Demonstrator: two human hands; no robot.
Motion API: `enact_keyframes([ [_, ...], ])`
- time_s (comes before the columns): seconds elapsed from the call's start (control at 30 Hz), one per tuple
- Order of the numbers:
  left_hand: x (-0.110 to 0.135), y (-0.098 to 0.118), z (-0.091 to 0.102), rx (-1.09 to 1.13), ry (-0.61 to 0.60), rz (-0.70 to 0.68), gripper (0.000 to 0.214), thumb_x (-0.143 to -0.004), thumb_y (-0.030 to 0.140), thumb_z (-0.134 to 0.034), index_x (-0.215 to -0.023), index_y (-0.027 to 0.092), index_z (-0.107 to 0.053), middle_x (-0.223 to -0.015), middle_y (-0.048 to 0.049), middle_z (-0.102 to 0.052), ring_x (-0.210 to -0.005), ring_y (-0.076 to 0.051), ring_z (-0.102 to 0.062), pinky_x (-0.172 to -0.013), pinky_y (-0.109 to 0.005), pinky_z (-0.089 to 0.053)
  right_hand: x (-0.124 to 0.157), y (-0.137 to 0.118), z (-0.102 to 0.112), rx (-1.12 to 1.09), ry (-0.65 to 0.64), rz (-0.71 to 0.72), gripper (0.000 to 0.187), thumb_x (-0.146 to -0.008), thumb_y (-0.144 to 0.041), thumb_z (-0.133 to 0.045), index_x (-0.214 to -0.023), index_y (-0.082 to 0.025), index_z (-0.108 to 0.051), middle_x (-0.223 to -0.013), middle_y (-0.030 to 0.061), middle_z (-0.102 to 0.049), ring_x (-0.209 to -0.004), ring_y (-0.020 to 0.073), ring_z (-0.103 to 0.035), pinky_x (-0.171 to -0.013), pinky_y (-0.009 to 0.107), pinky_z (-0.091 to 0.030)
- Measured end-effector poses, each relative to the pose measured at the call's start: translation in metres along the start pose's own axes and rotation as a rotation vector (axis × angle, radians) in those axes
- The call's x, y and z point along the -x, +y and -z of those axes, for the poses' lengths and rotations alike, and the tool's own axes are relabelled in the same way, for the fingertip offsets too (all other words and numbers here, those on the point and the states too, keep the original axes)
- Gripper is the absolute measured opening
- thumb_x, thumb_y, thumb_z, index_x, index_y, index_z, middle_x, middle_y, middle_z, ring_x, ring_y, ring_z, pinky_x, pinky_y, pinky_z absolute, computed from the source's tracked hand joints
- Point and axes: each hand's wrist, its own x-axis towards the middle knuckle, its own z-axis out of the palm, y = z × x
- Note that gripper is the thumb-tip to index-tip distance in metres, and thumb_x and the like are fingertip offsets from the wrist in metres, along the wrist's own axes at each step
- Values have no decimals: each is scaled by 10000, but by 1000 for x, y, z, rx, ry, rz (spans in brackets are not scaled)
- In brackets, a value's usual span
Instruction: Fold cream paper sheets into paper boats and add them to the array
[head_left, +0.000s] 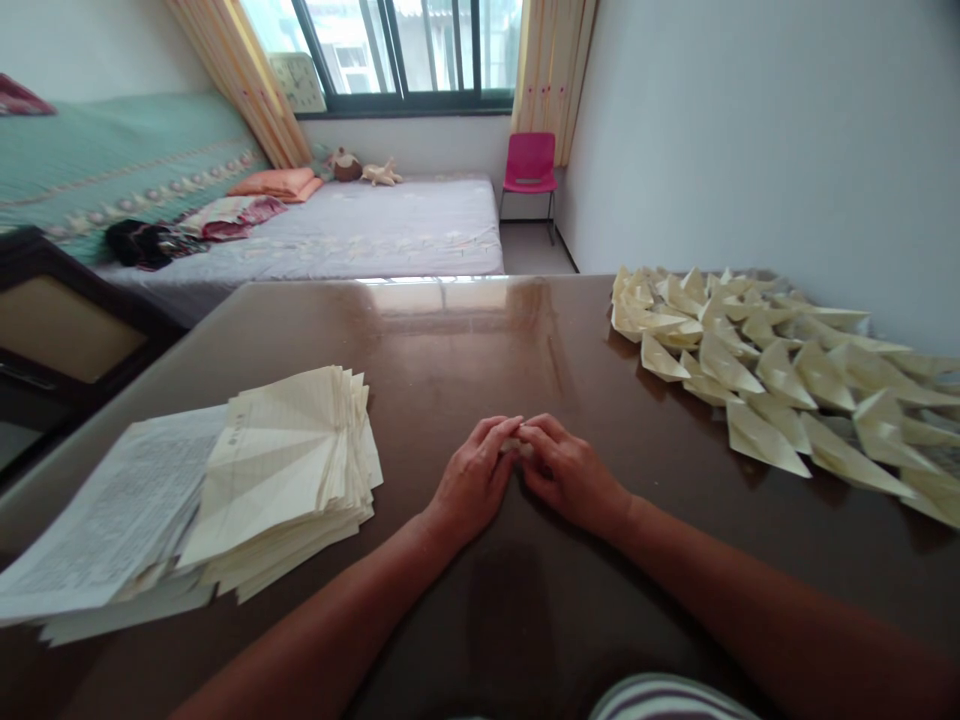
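Note:
On the brown glossy table (465, 370), my left hand (472, 470) and my right hand (570, 470) meet with their fingertips touching. The fingers of both are bent and closed. A small pale patch shows between them, too little of it to name. To the left lies a thick stack of cream lined paper sheets (270, 460), creased, its right edges uneven. Many folded paper boats (780, 375) crowd together at the right of the table, apart from my right hand.
Printed white sheets (112, 510) lie partly under the cream stack. Beyond the table's far edge stand a bed (397, 230) and a pink chair (530, 165). A wall (750, 130) runs along the right, and a dark wooden cabinet or chair (75, 330) is at the left.

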Motion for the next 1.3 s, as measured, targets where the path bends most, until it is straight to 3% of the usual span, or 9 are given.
enact_keyframes([
  [0.13, 1, -1, 1, -12, 8, -12, 412, -895, 145, -473, -1305, 191, -474, -1267, -96, -568, -1187, -185, -536, -1024, -345, -455, 1, 7, 1, -58, -14, -21, 407, -860, -218, -563, -1261, -210, -496, -1215, 90, -512, -828, 128, -601, -817, 298, -521],
  [0.27, -1, -3, 1, 32, 10, 45, 467, -890, 173, -502, -1351, 197, -431, -1269, -98, -589, -1137, -191, -580, -985, -363, -491, -1, 12, 0, -187, -8, -60, 332, -865, -218, -549, -1195, -202, -522, -1210, 91, -523, -632, 71, -555, -691, 264, -523],
  [0.43, -5, -9, -1, 250, 54, 191, 458, -891, 231, -535, -1338, 185, -445, -1185, -93, -636, -937, -152, -660, -815, -295, -566, -9, 17, 6, -367, -40, -215, 278, -860, -244, -563, -1128, -169, -560, -930, 45, -638, -628, 96, -579, -623, 237, -504],
  [0.57, -6, -11, -3, 165, 6, 238, 351, -887, 294, -560, -1220, 181, -561, -1087, -82, -677, -943, -178, -661, -839, -320, -553, -11, 18, 9, -486, -84, -278, 286, -853, -283, -585, -1116, -170, -570, -797, 8, -642, -613, 109, -601, -581, 229, -494],
  [0.87, -6, -8, -3, 149, -23, 212, 288, -889, 286, -552, -1158, 188, -579, -1101, -75, -660, -969, -175, -645, -861, -313, -536, -11, 16, 5, -497, -95, -283, 293, -815, -268, -634, -1082, -163, -572, -785, 0, -627, -642, 112, -589, -604, 236, -482],
  [1.13, -7, 4, 1, 75, -14, 212, 229, -813, 149, -560, -1038, 179, -592, -980, -45, -666, -875, -164, -638, -825, -302, -526, -9, 19, 5, -511, -126, -239, 264, -811, -289, -643, -1036, -177, -561, -815, -5, -596, -686, 110, -569, -609, 223, -473],
  [1.3, -6, 7, -2, 49, 33, 121, 333, -805, 84, -518, -1113, 198, -570, -1045, -49, -652, -981, -183, -607, -889, -330, -499, -6, 8, 0, -329, -1, -216, 235, -801, -191, -577, -1024, -197, -503, -847, -3, -562, -644, 101, -543, -601, 227, -460],
])
